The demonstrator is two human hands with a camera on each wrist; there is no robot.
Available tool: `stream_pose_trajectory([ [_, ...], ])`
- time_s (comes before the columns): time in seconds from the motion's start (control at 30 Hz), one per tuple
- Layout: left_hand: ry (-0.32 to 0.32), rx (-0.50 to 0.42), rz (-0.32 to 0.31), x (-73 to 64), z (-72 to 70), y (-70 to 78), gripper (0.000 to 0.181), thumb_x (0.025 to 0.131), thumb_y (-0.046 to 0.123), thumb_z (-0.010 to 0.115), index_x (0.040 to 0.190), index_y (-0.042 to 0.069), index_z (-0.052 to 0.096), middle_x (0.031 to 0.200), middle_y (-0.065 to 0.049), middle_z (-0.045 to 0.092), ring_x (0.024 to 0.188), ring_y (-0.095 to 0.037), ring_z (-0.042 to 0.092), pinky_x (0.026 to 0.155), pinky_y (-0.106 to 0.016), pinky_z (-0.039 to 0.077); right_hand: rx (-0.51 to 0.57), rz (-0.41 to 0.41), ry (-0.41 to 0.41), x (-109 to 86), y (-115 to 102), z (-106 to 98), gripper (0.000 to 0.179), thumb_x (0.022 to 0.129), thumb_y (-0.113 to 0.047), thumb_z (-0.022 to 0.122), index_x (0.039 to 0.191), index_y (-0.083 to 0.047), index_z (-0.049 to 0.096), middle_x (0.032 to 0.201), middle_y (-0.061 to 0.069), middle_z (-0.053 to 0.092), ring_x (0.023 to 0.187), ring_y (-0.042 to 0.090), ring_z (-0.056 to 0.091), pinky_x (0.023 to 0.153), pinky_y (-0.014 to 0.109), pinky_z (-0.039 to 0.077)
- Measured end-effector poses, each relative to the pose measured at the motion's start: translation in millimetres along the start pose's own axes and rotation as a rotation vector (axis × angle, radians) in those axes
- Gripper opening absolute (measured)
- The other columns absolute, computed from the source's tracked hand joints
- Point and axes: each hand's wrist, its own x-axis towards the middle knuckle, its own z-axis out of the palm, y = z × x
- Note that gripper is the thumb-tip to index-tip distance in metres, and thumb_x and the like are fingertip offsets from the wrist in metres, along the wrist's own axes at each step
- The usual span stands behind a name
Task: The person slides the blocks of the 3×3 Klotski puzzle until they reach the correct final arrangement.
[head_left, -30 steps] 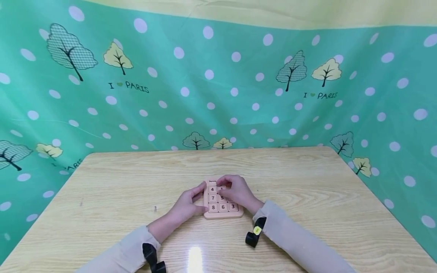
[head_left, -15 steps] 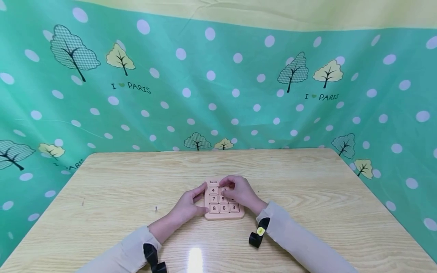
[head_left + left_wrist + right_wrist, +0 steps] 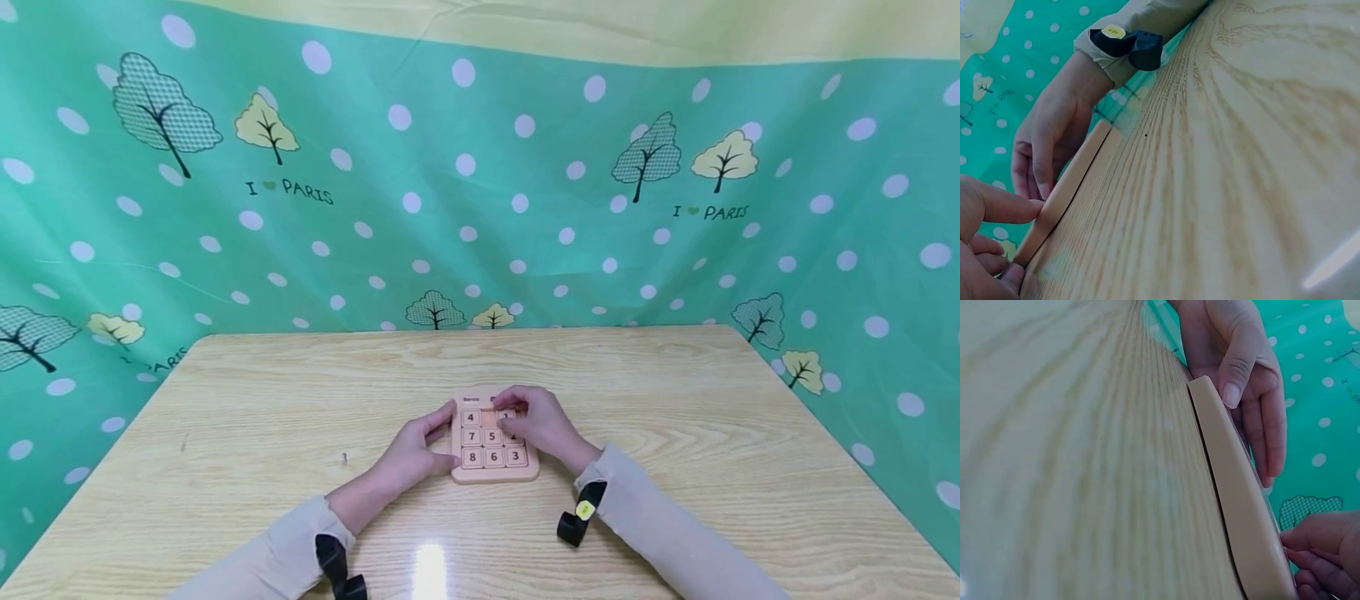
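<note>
A pale wooden sliding number puzzle point(image 3: 495, 477) lies flat on the table. My left hand point(image 3: 408, 450) grips its left side, the thumb at the near corner and the fingers by the far one. At the top right, my right hand point(image 3: 543, 423) pinches the 1 tile point(image 3: 506, 414) between thumb and index finger. A bare slot point(image 3: 489, 418) shows between the 4 tile point(image 3: 470, 417) and the 1. Below are 7, 5 and 2, then 8, 6 and 3. Both wrist views see the puzzle edge-on, its tile faces hidden.
The light wood-grain table point(image 3: 300, 375) extends around the puzzle. Behind it hangs a green dotted cloth point(image 3: 465, 208) printed with trees. Black straps point(image 3: 576, 521) dangle from both sleeves. A small dark mark point(image 3: 344, 458) sits left of the puzzle.
My right hand has shifted right with the 1 tile, from the middle column to the right column of the top row. That uncovers the bare middle slot. The left hand stays in place.
</note>
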Motion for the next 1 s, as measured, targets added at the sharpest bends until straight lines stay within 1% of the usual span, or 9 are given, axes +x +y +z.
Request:
stream_pose_trajectory([
  [0.23,-0.003,0.021,-0.001,-2.3,-0.4,3.8,0.081,0.073,-0.007,0.072,0.144,0.001,0.034,0.149,-0.017,0.033,0.133,-0.037,0.035,0.108,-0.041,0.034,0.020,0.032,0.027,0.3,5,-3,0.025,0.076,0.002,0.070,0.100,-0.007,0.069,0.096,0.001,0.068,0.087,0.014,0.060,0.079,0.030,0.051],
  [0.43,-0.008,0.017,-0.013,-1.8,-0.9,2.8,0.080,0.074,-0.006,0.072,0.145,0.004,0.035,0.150,-0.014,0.032,0.134,-0.037,0.034,0.109,-0.041,0.033,0.027,0.022,0.025,0.9,8,-3,0.025,0.076,0.001,0.070,0.099,-0.008,0.069,0.097,0.000,0.068,0.089,0.014,0.061,0.081,0.030,0.052],
  [0.53,-0.014,0.011,-0.008,-0.9,-0.5,2.2,0.081,0.073,-0.007,0.072,0.144,0.003,0.035,0.150,-0.014,0.032,0.134,-0.037,0.034,0.110,-0.042,0.032,0.023,0.022,0.029,0.3,9,-4,0.025,0.075,0.002,0.069,0.098,-0.009,0.069,0.098,0.000,0.068,0.089,0.014,0.061,0.082,0.030,0.052],
  [0.7,-0.007,0.009,-0.001,-0.5,0.1,2.5,0.083,0.071,-0.009,0.073,0.144,0.003,0.036,0.150,-0.015,0.033,0.133,-0.038,0.035,0.110,-0.042,0.033,0.034,0.018,0.033,-0.5,10,-5,0.026,0.074,0.004,0.068,0.097,-0.009,0.069,0.103,0.002,0.068,0.092,0.015,0.061,0.084,0.032,0.051],
  [0.9,-0.001,0.013,-0.002,-1.0,0.2,2.8,0.083,0.071,-0.009,0.073,0.144,0.002,0.036,0.150,-0.015,0.033,0.133,-0.038,0.035,0.109,-0.042,0.033,0.064,0.027,0.031,-1.3,11,-5,0.025,0.075,0.005,0.067,0.097,-0.008,0.069,0.106,0.003,0.068,0.093,0.016,0.061,0.083,0.030,0.050],
  [1.0,-0.004,0.015,-0.002,-1.6,-0.3,3.1,0.082,0.071,-0.008,0.072,0.144,0.002,0.035,0.150,-0.016,0.033,0.133,-0.038,0.035,0.109,-0.042,0.033,0.072,0.029,0.029,-1.0,11,-5,0.025,0.075,0.005,0.067,0.097,-0.008,0.069,0.105,0.003,0.068,0.092,0.015,0.060,0.081,0.027,0.050],
])
